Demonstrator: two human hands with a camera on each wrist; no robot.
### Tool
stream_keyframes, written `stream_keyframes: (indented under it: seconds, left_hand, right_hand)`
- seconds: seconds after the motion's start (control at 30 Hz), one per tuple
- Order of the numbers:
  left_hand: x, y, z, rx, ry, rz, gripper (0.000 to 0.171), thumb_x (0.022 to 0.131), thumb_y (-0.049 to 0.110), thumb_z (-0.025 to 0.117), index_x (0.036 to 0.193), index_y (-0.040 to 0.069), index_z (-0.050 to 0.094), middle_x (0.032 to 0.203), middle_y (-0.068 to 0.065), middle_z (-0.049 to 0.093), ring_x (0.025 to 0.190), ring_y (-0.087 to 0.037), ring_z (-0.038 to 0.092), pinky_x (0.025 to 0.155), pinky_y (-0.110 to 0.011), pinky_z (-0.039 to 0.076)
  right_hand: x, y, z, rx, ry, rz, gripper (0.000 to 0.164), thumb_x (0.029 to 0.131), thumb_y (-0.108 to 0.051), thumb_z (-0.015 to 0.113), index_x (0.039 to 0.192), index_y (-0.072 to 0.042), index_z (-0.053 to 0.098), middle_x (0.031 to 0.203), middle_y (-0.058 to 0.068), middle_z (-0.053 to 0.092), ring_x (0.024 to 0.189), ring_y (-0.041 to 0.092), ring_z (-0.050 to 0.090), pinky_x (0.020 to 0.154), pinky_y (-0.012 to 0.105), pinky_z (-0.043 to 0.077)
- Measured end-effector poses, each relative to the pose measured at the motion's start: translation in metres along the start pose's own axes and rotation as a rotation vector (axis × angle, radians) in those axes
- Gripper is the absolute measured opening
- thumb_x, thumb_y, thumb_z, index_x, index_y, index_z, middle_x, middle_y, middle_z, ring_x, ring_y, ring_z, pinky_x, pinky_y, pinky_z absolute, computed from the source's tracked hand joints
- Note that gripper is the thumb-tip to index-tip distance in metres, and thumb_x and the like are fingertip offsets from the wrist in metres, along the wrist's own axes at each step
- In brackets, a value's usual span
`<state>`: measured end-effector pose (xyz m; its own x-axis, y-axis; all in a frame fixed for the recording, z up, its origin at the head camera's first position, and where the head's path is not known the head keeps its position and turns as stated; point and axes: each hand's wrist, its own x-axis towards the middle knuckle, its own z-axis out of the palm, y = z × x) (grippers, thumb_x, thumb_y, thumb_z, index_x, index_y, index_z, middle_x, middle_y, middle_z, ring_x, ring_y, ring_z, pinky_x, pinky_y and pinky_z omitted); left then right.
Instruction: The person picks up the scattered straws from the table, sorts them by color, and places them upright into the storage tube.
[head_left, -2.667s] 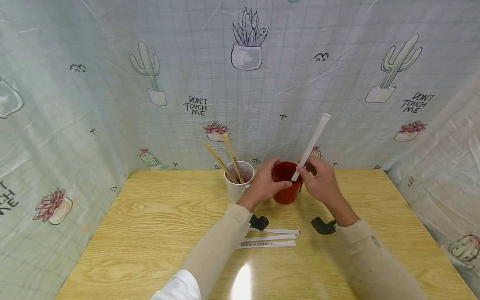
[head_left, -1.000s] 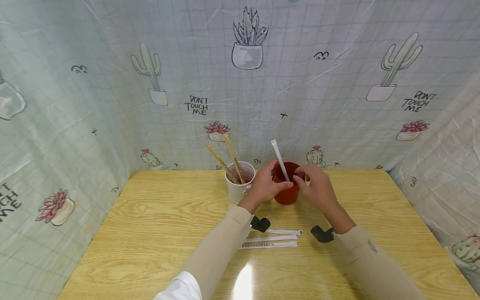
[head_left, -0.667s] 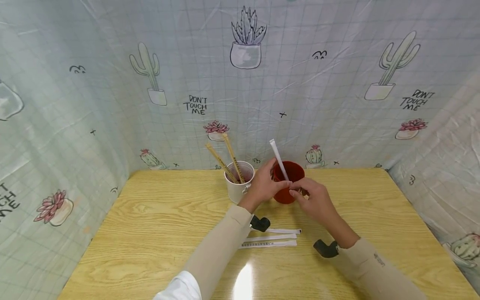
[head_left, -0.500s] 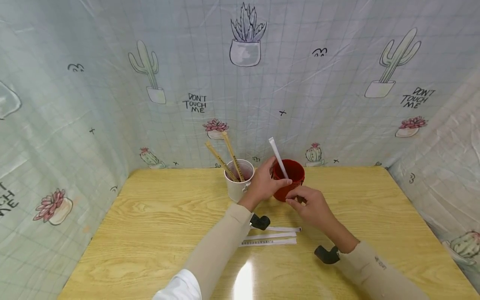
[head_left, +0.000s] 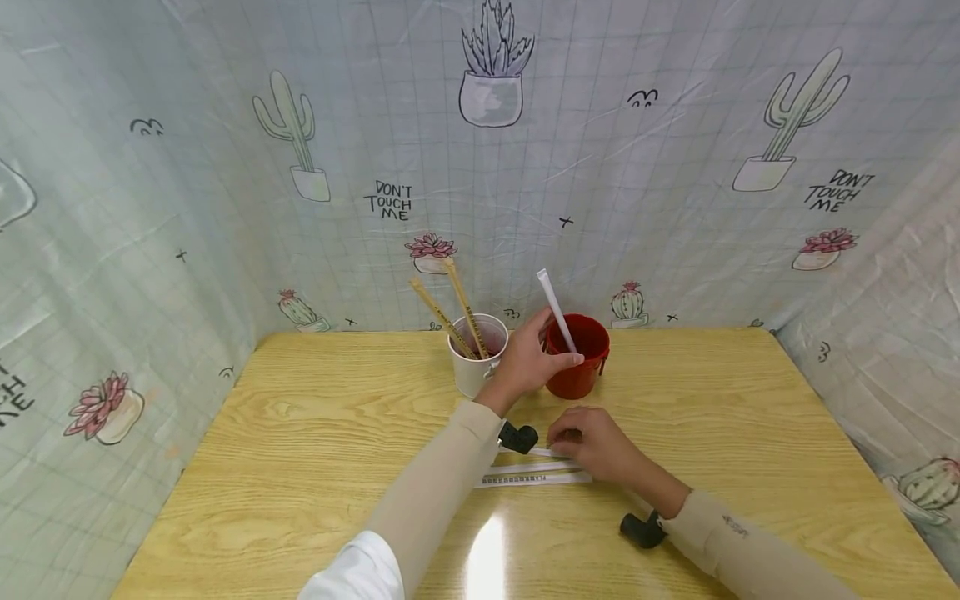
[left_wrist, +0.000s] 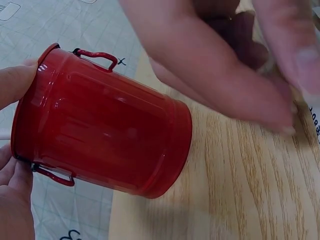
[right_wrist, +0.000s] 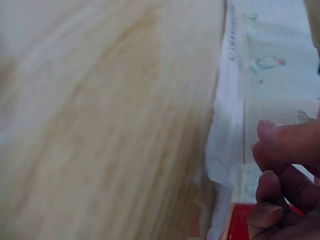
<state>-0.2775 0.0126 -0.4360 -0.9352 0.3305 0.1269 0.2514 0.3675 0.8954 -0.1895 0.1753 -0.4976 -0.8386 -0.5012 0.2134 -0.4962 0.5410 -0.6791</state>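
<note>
My left hand grips the rim of a small red bucket, its thumb on the near side and fingers behind. A white paper-wrapped straw leans in that bucket, tilted left. In the left wrist view, the red bucket shows its two side handles between thumb and fingers. My right hand is low over the right ends of several white wrapped straws lying on the table. Its fingers are loosely bent, and the right wrist view shows nothing between thumb and fingertips.
A white bucket stands left of the red one, holding two yellow-brown wrapped straws. Behind the wooden table hangs a cactus-print cloth. Black wrist camera mounts stick out below my wrists.
The right hand let go of the white straw, which now leans in the red bucket. It then came down toward me to the straws on the table. The left hand stays at the bucket.
</note>
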Motion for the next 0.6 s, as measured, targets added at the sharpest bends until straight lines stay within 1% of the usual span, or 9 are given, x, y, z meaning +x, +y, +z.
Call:
stream_keyframes:
  seconds: [0.1, 0.2, 0.37, 0.5, 0.6]
  left_hand:
    - [0.0000, 0.0001, -0.0008, 0.002, -0.004, -0.002, 0.075, 0.088, 0.025, 0.085, 0.153, 0.020, 0.048, 0.149, -0.001, 0.062, 0.140, -0.024, 0.058, 0.116, -0.046, 0.050]
    - [0.0004, 0.0002, -0.0012, 0.000, -0.012, -0.001, 0.074, 0.088, 0.025, 0.085, 0.152, 0.020, 0.049, 0.149, -0.001, 0.062, 0.140, -0.024, 0.058, 0.116, -0.046, 0.050]
    - [0.0015, 0.0007, -0.0022, -0.015, -0.014, 0.001, 0.076, 0.088, 0.025, 0.085, 0.154, 0.019, 0.048, 0.149, -0.003, 0.061, 0.141, -0.025, 0.058, 0.117, -0.047, 0.050]
    - [0.0025, 0.0004, -0.0027, -0.016, -0.014, 0.003, 0.075, 0.088, 0.025, 0.086, 0.152, 0.019, 0.049, 0.149, -0.002, 0.062, 0.141, -0.025, 0.058, 0.116, -0.046, 0.050]
    - [0.0030, 0.0002, -0.0030, -0.011, -0.017, 0.007, 0.073, 0.088, 0.026, 0.085, 0.151, 0.019, 0.050, 0.149, -0.002, 0.062, 0.140, -0.025, 0.058, 0.116, -0.046, 0.051]
  right_hand:
    - [0.0021, -0.0001, 0.0020, -0.049, -0.056, 0.005, 0.010, 0.087, -0.001, 0.080, 0.091, -0.011, 0.078, 0.087, -0.004, 0.072, 0.081, 0.004, 0.059, 0.074, 0.022, 0.056]
    - [0.0037, -0.0015, 0.0020, -0.112, -0.114, 0.018, 0.012, 0.088, -0.001, 0.079, 0.091, -0.012, 0.077, 0.087, -0.006, 0.070, 0.080, 0.004, 0.055, 0.073, 0.022, 0.052]
    - [0.0066, -0.0062, 0.0008, -0.213, -0.178, -0.020, 0.017, 0.088, 0.003, 0.076, 0.087, -0.013, 0.072, 0.082, -0.007, 0.065, 0.078, 0.005, 0.051, 0.073, 0.026, 0.050]
    - [0.0079, -0.0076, 0.0002, -0.298, -0.233, -0.052, 0.022, 0.089, 0.006, 0.072, 0.085, -0.014, 0.064, 0.079, -0.007, 0.058, 0.077, 0.007, 0.048, 0.071, 0.026, 0.048]
    - [0.0070, -0.0072, -0.0034, -0.356, -0.253, -0.068, 0.022, 0.090, 0.008, 0.068, 0.086, -0.014, 0.065, 0.080, -0.007, 0.057, 0.078, 0.008, 0.048, 0.073, 0.027, 0.048]
